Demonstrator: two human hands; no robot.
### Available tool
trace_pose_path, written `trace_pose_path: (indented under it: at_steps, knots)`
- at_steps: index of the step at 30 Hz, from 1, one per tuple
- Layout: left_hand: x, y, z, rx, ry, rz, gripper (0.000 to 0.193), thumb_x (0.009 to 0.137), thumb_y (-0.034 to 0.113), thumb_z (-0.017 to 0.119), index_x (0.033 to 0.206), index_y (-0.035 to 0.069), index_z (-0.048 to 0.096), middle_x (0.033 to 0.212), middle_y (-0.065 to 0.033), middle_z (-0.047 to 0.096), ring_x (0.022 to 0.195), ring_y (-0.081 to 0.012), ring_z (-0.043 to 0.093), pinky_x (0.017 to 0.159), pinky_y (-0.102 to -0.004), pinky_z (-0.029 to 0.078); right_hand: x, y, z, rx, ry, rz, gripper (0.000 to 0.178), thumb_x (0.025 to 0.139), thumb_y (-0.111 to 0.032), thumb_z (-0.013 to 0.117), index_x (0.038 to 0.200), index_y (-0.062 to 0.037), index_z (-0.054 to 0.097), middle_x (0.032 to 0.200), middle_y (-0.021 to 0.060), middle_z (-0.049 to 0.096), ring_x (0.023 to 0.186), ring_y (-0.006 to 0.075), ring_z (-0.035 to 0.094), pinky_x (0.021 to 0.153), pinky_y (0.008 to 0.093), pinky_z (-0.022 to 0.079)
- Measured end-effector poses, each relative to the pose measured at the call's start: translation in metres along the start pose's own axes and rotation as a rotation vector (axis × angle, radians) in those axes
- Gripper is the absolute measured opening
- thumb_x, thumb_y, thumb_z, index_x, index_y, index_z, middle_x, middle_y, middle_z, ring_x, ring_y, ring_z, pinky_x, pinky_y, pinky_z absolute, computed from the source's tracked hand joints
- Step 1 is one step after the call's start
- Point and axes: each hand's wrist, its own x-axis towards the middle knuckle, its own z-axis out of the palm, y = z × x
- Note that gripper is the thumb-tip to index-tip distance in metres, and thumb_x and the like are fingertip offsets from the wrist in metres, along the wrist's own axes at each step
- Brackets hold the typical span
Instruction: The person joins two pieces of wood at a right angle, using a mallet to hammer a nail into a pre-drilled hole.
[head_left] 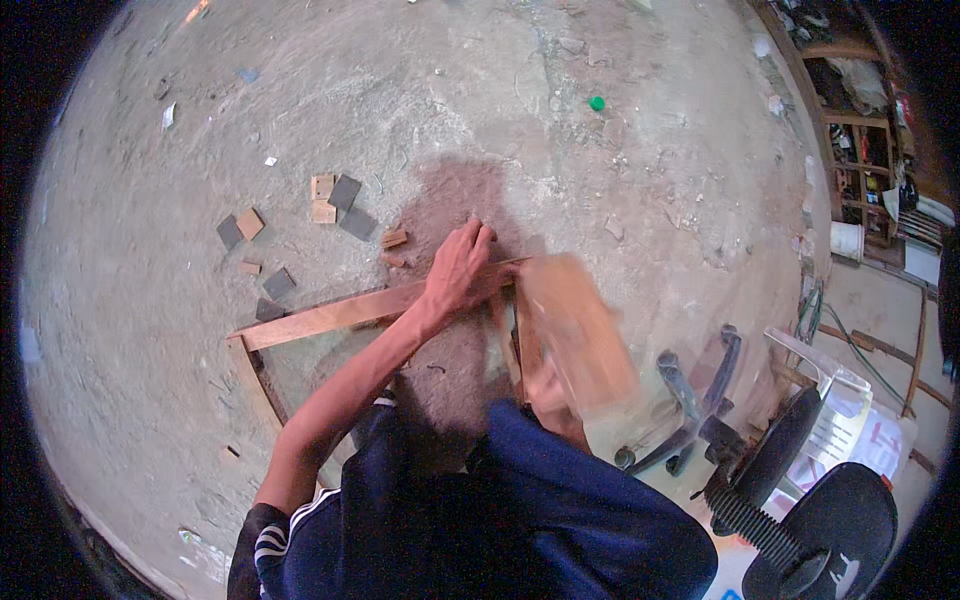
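A wooden frame (335, 318) made of narrow bars lies on the floor in front of me. My left hand (462, 262) is closed over the far bar near its right corner, fingers curled past the far side. Beside that corner, a flat reddish-brown piece of wood (582, 330) is smeared by motion. My right hand (548, 390), also blurred, grips its near left end, close to the frame's right bar (507, 345). Whether the wood touches the frame, I cannot tell.
Several small dark and brown square pieces (343, 192) lie on the dusty floor left of the frame, with small wood scraps (394, 239) near my left hand. A green cap (597, 103) lies farther off. At right are a chair base (690, 410) and cluttered shelves (862, 150).
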Motion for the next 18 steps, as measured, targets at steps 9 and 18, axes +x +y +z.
trace_pose_path:
  at_steps: [9,18]
  knots:
    - [0.004,0.003,-0.001,-0.046,0.001,0.008,0.056,0.077,0.037,0.081,0.109,0.0,0.053,0.104,-0.0183,0.053,0.096,-0.039,0.057,0.081,-0.0469,0.049,-0.018,0.026,0.005,-0.149,0.066,0.035,0.033,0.102,-0.016,0.049,0.121,0.0085,0.06,0.116,0.0291,0.064,0.109,0.0421,0.062,0.092,0.0481,0.048]
    - [0.006,0.009,-0.001,-0.044,-0.008,-0.027,0.056,0.076,0.038,0.081,0.107,0.0,0.053,0.104,-0.0187,0.053,0.097,-0.0391,0.057,0.081,-0.047,0.049,-0.012,0.013,-0.008,0.266,-0.024,0.142,0.034,0.102,-0.019,0.052,0.128,0.0012,0.064,0.131,0.0255,0.061,0.125,0.0406,0.056,0.106,0.0472,0.04]
